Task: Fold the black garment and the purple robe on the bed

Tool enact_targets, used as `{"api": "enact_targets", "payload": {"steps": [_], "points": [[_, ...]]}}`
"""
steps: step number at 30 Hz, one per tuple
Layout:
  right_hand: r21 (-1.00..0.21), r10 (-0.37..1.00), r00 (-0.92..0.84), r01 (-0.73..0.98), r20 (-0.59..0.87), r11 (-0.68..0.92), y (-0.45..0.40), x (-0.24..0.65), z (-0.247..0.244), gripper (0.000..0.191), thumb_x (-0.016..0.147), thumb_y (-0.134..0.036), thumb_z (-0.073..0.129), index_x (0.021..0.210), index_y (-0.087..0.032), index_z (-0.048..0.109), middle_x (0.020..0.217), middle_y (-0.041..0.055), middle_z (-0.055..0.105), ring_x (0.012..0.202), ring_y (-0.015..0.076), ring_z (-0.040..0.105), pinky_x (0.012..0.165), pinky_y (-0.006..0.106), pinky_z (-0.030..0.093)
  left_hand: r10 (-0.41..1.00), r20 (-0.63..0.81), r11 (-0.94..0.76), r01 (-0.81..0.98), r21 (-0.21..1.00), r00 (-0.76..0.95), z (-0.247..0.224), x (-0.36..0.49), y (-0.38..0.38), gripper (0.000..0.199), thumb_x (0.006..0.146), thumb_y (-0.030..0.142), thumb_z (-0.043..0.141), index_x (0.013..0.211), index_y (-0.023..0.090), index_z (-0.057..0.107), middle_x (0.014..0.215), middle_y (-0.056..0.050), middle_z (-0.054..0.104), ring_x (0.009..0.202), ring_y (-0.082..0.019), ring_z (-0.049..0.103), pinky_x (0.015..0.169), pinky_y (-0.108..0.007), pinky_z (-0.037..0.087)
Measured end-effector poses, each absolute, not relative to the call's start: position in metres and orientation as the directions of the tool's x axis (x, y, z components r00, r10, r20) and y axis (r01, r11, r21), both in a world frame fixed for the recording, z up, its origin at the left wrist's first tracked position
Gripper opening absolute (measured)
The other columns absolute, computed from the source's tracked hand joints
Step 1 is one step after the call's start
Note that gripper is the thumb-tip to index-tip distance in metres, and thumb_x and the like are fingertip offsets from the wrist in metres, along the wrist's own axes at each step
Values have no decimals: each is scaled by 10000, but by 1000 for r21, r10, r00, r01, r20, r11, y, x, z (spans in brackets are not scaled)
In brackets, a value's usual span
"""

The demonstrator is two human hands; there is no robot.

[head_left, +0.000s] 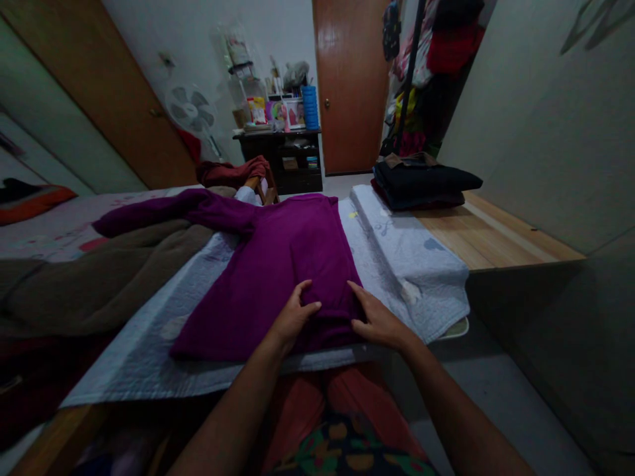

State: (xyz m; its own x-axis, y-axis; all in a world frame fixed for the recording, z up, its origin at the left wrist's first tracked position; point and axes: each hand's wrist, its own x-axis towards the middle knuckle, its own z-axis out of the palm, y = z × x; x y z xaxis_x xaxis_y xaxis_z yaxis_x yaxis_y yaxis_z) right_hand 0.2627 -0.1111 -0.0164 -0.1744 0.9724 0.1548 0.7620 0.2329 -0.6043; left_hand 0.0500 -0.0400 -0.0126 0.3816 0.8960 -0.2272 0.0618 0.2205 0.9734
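A purple long-sleeved top (pixel 262 284) lies spread on a light grey-blue quilted cloth (pixel 163 354), one sleeve stretched out to the left. Its right side is folded inward, and no sleeve sticks out there. Over its lower part is my left hand (pixel 294 316), thumb and fingers apart, at the shirt's surface. My right hand (pixel 376 318) is at the folded right edge near the hem, its thumb and fingers also apart. Neither hand shows a grip on the fabric; the undersides of the fingers are hidden.
Folded dark clothes (pixel 421 182) are stacked on a wooden board (pixel 496 231) at right. A brown garment (pixel 109 284) lies left of the top, partly under its sleeve. Behind stand a fan (pixel 191 108), a dark cabinet (pixel 282 165) and a wooden door (pixel 352 86).
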Motion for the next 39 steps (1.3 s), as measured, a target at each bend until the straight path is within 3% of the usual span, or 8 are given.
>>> {"api": "enact_targets", "payload": {"steps": [4, 6, 9, 11, 14, 21, 30, 39], "points": [[-546, 956, -145, 794, 257, 267, -102, 254, -7, 863, 684, -326, 684, 1460, -183, 335, 1572, 156, 182, 1446, 331, 143, 1128, 533, 232, 872, -134, 208, -110, 972, 470, 3, 56, -40, 696, 772, 327, 582, 1403, 272, 295, 1197, -65, 584, 1020, -181, 629, 854, -321, 537], [-575, 944, -119, 767, 308, 284, -95, 247, -4, 673, 732, -264, 644, 1372, -184, 454, 1492, 152, 361, 1385, 294, 309, 1096, 491, 307, 864, -65, 165, -158, 974, 498, 5, 57, -38, 778, 774, 293, 564, 1450, 311, 180, 1242, -64, 558, 1050, -178, 629, 916, -357, 515], [-660, 943, -59, 700, 328, 274, -86, 243, 1, 407, 797, -144, 508, 1194, -195, 585, 1169, 90, 646, 1085, 210, 590, 965, 378, 447, 896, -82, 133, -89, 987, 436, -4, 56, -36, 870, 762, 206, 532, 1472, 326, 43, 1242, -76, 559, 1061, -176, 627, 913, -362, 509], [-676, 924, -3, 681, 383, 282, -84, 243, 5, 365, 803, -125, 476, 1137, -192, 608, 1083, 73, 673, 1003, 197, 615, 928, 350, 464, 929, -165, 167, 22, 986, 330, -14, 52, -36, 830, 758, 165, 513, 1467, 285, 98, 1219, -103, 568, 1061, -179, 619, 873, -337, 517], [-657, 872, 38, 674, 488, 338, -84, 244, 9, 361, 797, -124, 468, 1121, -190, 614, 1098, 79, 663, 1045, 210, 591, 964, 369, 443, 927, -268, 254, 87, 963, 261, -22, 48, -38, 718, 757, 149, 525, 1418, 231, 259, 1180, -123, 579, 1005, -174, 628, 825, -318, 525], [-633, 868, -8, 681, 497, 369, -89, 232, -6, 400, 763, -75, 463, 1110, -197, 619, 1119, 80, 647, 1089, 211, 555, 1001, 392, 425, 842, -190, 163, 98, 982, 505, -18, 67, -51, 433, 673, 103, 586, 1099, 172, 614, 1078, -48, 683, 1010, -212, 623, 937, -372, 482], [-594, 827, -37, 677, 562, 434, -92, 216, -5, 406, 789, -47, 465, 1129, -201, 626, 1116, 81, 644, 1098, 218, 540, 1007, 423, 423, 924, -39, 60, -43, 997, 381, -25, 69, -59, 516, 644, 169, 666, 1153, 151, 586, 1197, -79, 658, 1160, -265, 568, 1050, -419, 395], [-624, 790, 27, 631, 612, 462, -93, 223, -7, 392, 794, -38, 484, 1124, -203, 617, 1079, 74, 660, 1055, 209, 569, 967, 400, 457, 905, 35, -105, 143, 984, 425, -28, 58, -60, 517, 722, 234, 645, 1223, 138, 560, 1234, -112, 625, 1182, -268, 551, 1063, -430, 371]]}}
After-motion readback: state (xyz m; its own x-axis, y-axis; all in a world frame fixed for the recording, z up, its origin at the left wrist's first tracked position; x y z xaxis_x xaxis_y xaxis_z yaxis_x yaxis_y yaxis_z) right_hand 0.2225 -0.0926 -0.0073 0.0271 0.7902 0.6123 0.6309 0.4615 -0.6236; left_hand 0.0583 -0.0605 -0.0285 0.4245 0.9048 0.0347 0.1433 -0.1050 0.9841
